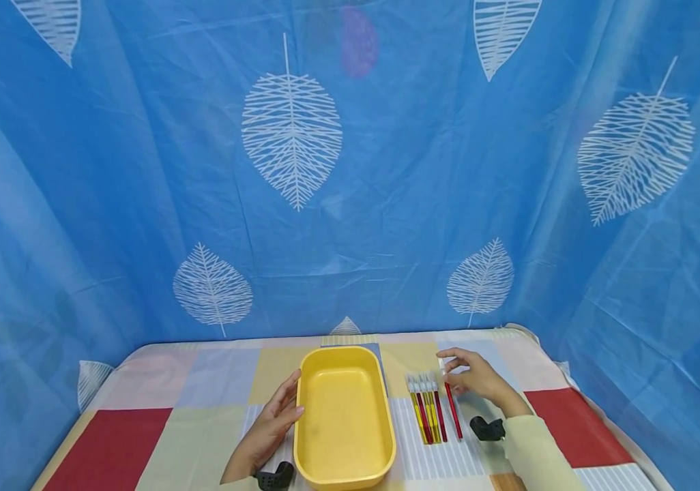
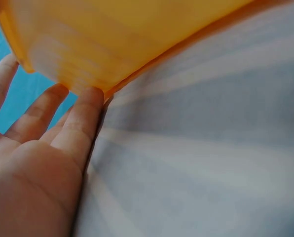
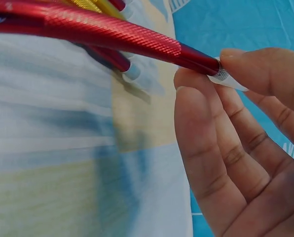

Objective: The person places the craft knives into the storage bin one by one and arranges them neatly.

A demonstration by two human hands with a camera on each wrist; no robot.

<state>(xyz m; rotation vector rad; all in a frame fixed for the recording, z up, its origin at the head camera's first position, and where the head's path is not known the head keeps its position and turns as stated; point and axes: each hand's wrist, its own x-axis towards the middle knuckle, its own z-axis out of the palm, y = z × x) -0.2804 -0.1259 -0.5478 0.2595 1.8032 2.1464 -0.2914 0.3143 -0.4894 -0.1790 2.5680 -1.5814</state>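
Note:
My left hand (image 1: 269, 426) rests against the left side of a yellow plastic tray (image 1: 342, 419), its fairly straight fingers touching the outer wall and the thumb at the rim. Nothing lies inside the tray. To its right, my right hand (image 1: 479, 378) pinches the capped end of a red craft knife (image 1: 453, 412) between thumb and fingertips. The right wrist view shows its knurled metal handle (image 3: 112, 37) and a pale cap (image 3: 228, 80) partly covered by the fingers. Several red and gold craft knives (image 1: 427, 414) with clear caps lie side by side just left of it.
A patchwork-patterned cloth (image 1: 202, 409) covers the table. Behind the tray, a blue flat thing (image 1: 381, 351) shows partly past its rim. Blue curtains (image 1: 387, 204) with white leaf prints hang around the back and sides. Each wrist wears a black device (image 1: 486, 429).

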